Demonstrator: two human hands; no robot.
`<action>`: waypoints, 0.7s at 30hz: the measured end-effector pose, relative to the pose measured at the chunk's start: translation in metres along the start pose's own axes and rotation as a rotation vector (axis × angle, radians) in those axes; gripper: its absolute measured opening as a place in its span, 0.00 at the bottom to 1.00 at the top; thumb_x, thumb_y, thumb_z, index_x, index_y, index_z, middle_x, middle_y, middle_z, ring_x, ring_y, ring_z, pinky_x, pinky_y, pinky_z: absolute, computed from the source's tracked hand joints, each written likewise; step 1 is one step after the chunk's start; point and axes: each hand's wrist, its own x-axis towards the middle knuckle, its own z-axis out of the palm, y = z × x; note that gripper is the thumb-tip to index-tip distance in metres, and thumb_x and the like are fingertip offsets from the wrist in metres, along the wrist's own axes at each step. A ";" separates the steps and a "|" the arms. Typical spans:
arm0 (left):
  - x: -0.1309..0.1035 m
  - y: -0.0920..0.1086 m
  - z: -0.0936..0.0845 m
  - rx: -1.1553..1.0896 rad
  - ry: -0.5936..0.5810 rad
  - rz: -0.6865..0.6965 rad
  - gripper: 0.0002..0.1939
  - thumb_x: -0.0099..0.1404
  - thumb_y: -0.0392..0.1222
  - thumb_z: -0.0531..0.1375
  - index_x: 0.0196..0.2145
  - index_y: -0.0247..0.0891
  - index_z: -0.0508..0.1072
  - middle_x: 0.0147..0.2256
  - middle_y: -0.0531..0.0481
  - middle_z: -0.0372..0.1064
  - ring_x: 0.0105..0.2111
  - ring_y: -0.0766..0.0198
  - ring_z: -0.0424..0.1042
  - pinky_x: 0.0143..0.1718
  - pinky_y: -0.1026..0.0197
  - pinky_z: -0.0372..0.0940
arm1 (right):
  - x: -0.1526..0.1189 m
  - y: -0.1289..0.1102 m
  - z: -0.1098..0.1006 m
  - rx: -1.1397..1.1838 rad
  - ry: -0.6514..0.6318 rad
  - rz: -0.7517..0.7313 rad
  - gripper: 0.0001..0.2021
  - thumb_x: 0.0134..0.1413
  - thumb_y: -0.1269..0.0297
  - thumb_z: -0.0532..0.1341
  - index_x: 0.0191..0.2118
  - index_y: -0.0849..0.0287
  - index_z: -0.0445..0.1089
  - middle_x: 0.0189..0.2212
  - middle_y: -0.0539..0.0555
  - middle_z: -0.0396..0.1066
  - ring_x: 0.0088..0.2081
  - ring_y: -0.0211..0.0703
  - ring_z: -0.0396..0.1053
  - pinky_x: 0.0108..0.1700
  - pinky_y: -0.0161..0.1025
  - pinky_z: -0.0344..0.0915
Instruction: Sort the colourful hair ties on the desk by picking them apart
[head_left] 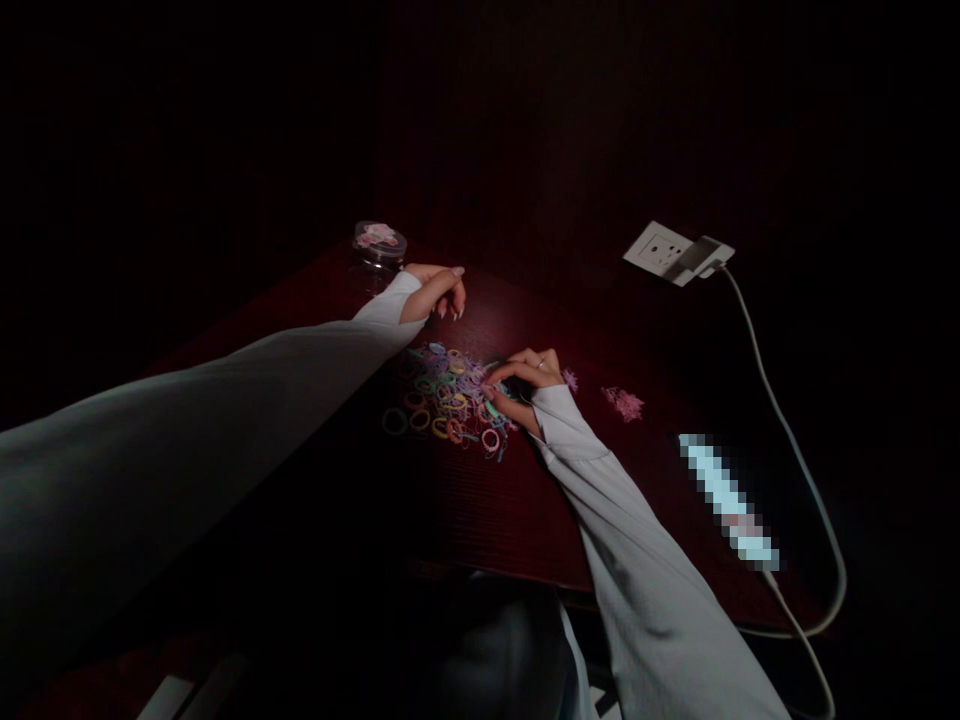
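Observation:
A loose pile of colourful hair ties (450, 396), in yellow, green, purple, pink and orange, lies on the dark red table (487, 520). At the pile's right edge, my right hand (526, 388) has its thumb and forefinger close together on something I cannot make out. Beyond the pile, my left hand (439, 290) hangs above the table with bent fingers that are apart, and nothing shows in it. Just left of that hand stands a round clear-sided container (380, 240) with pink shapes on its top.
A small pink cluster (623, 403) lies right of my right hand, with a purple one (570, 380) nearer it. A white socket (656, 252) holds a charger, whose white cable (780, 410) curves down the right side. A lit, pixelated device (727, 500) lies at the table's right.

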 end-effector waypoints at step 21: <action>-0.024 0.006 0.000 0.371 -0.474 0.373 0.18 0.66 0.51 0.60 0.24 0.38 0.68 0.23 0.55 0.61 0.25 0.67 0.58 0.30 0.63 0.55 | 0.003 0.003 -0.002 0.164 0.131 0.061 0.05 0.57 0.57 0.67 0.36 0.51 0.77 0.37 0.51 0.74 0.44 0.49 0.67 0.52 0.49 0.58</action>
